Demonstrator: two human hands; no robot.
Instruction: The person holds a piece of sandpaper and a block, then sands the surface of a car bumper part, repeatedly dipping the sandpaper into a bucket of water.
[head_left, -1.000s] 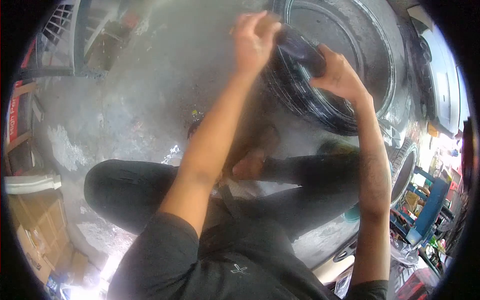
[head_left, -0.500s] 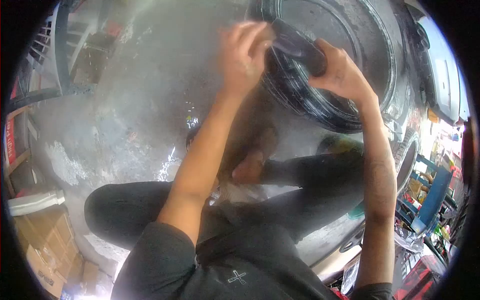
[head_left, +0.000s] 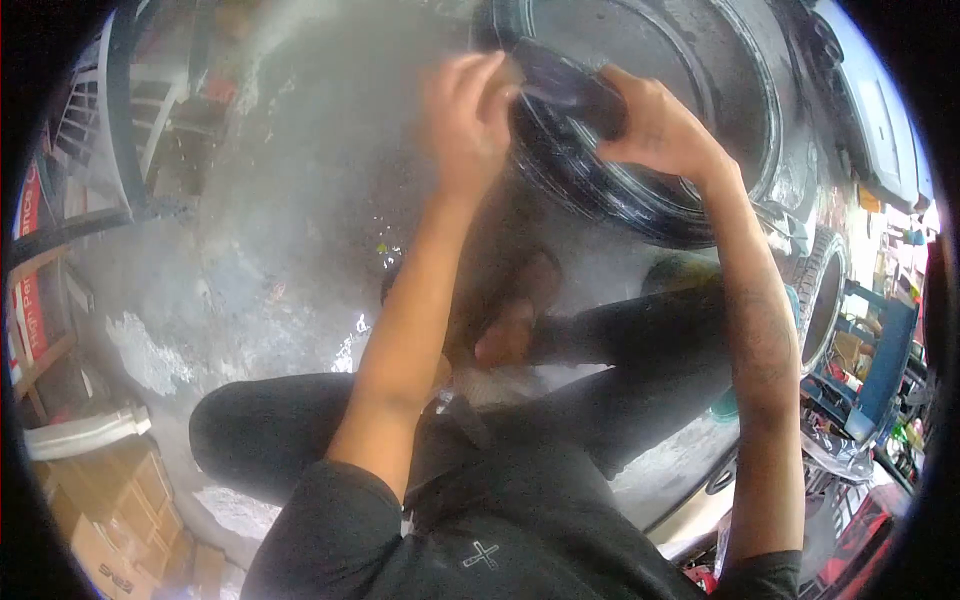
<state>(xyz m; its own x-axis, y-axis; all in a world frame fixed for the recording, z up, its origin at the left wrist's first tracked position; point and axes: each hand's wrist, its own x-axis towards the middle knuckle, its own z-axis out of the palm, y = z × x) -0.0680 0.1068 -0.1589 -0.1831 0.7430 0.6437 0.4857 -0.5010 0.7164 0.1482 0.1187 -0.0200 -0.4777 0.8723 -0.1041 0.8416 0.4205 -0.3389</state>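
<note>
My right hand [head_left: 665, 130] is wrapped around the near end of a dark, rounded, elongated object [head_left: 570, 85], whose exact kind I cannot make out. This object lies across the wall of a black tire [head_left: 610, 185] resting on its side on the floor. At the object's far end, my left hand [head_left: 465, 120] is blurred by motion, its fingers curled. A greyish streak runs from those fingers along the dark object; what they grip is too smeared to name.
A second tire [head_left: 825, 300] stands at the right, near a blue metal frame [head_left: 885, 375] and clutter. On the left are a white slatted chair [head_left: 90, 120] and cardboard boxes [head_left: 120, 510]. My bare foot [head_left: 505, 335] rests on the worn concrete floor [head_left: 270, 230].
Both hands and the dark object sit slightly farther left in view. The camera view has shifted a little. My right hand keeps its grip, and my left stays at the object's far end.
</note>
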